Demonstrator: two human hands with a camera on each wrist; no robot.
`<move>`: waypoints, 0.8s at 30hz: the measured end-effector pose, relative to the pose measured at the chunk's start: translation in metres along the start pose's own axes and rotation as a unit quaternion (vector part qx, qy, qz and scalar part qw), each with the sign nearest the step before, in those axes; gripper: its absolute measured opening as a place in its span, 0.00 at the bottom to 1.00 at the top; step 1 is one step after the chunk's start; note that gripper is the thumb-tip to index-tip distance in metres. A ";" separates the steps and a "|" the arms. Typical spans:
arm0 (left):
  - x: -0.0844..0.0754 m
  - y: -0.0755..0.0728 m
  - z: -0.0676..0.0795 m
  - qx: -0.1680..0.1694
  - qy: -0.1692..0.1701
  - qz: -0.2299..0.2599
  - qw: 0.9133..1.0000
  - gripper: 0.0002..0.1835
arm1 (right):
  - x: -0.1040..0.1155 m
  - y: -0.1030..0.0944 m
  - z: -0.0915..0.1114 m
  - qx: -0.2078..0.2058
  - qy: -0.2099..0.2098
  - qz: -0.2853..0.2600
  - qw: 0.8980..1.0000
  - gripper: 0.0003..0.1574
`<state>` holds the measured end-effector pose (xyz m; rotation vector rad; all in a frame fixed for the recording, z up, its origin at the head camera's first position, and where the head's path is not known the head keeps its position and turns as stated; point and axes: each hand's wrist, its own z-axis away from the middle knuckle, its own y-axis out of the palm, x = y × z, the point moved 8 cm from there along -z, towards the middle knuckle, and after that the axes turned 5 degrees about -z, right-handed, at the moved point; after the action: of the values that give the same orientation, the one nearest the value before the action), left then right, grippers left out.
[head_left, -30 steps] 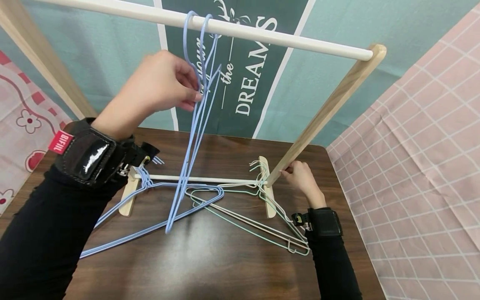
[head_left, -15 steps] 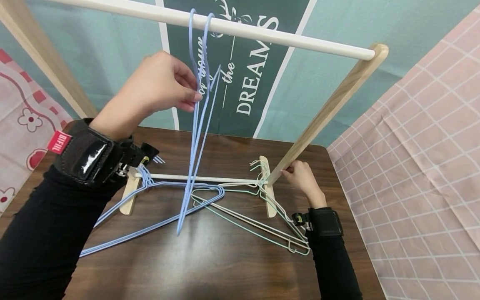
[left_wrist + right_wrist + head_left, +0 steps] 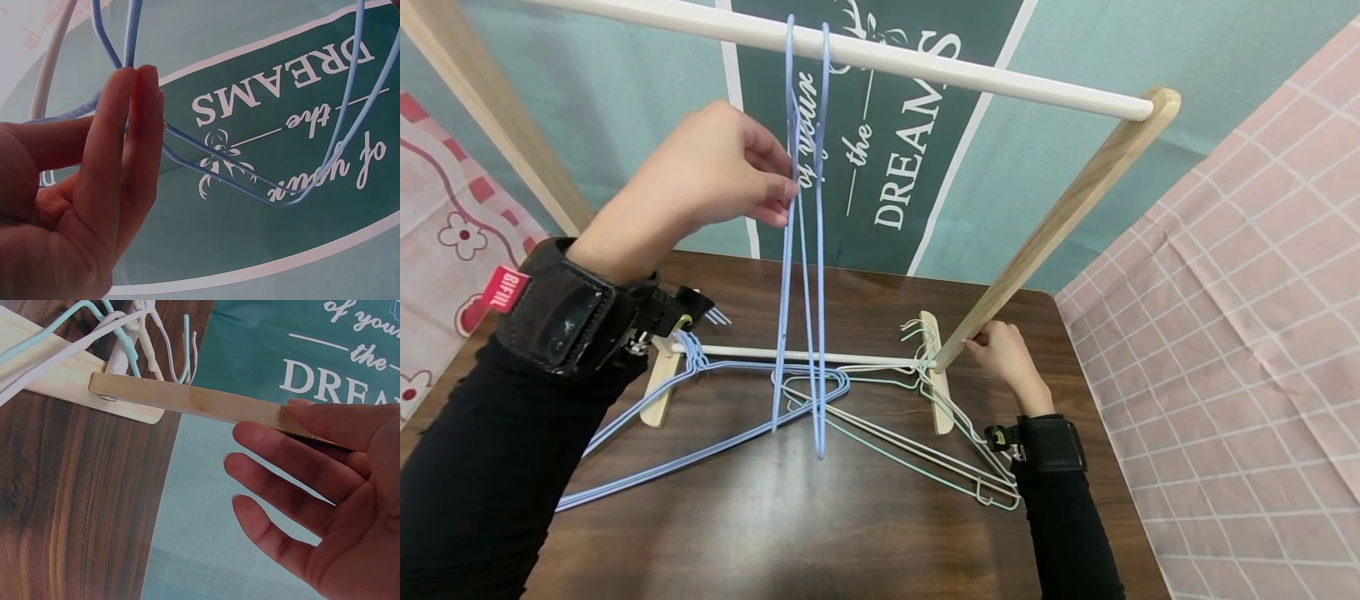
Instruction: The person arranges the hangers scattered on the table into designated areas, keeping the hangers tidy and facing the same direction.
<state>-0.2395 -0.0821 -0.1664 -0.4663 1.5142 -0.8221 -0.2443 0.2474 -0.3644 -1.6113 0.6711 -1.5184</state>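
Note:
Two blue wire hangers hang by their hooks from the white top rail [image 3: 970,77] of a wooden rack. My left hand [image 3: 722,167] pinches the left blue hanger [image 3: 783,283] below its hook; the other blue hanger [image 3: 821,283] hangs just to its right. The left wrist view shows the fingers [image 3: 103,144] against the blue wire, part of which they hide. Low on the right, my right hand [image 3: 1006,360] holds the rack's wooden post [image 3: 1060,212] between thumb and forefinger. In the right wrist view its other fingers [image 3: 275,481] are spread away from the post.
Several blue hangers [image 3: 692,454] lie at the left on the brown table [image 3: 760,533], across the lower rail [image 3: 745,353]. White and green hangers [image 3: 917,450] lie by the rack's right foot [image 3: 942,408]. A teal cloth [image 3: 1120,50] hangs behind, a pink checked one [image 3: 1247,292] at the right.
The two blue hangers have turned from a slanted, overlapping pose to nearly straight down, and their hooks stand further apart. My left hand shifts slightly left; the right hand stays on the post.

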 end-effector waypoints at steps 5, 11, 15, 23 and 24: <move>0.000 0.001 0.003 -0.002 0.002 0.003 1.000 0.12 | 0.000 0.000 0.000 0.001 0.003 -0.002 1.000 0.11; -0.001 0.000 0.007 -0.005 0.008 -0.002 1.000 0.12 | 0.000 -0.001 0.000 -0.003 0.005 0.000 1.000 0.11; -0.002 0.000 0.007 -0.004 0.010 -0.003 1.000 0.13 | 0.000 0.000 0.000 -0.004 0.004 0.002 1.000 0.11; 0.001 0.000 0.004 -0.001 0.005 -0.014 1.000 0.13 | 0.000 0.000 0.000 -0.005 0.003 0.003 1.000 0.11; 0.001 0.000 0.004 0.000 0.005 -0.014 1.000 0.13 | 0.000 0.000 0.000 -0.005 0.004 0.002 1.000 0.11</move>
<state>-0.2354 -0.0837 -0.1672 -0.4852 1.5195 -0.8482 -0.2439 0.2473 -0.3645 -1.6109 0.6872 -1.5208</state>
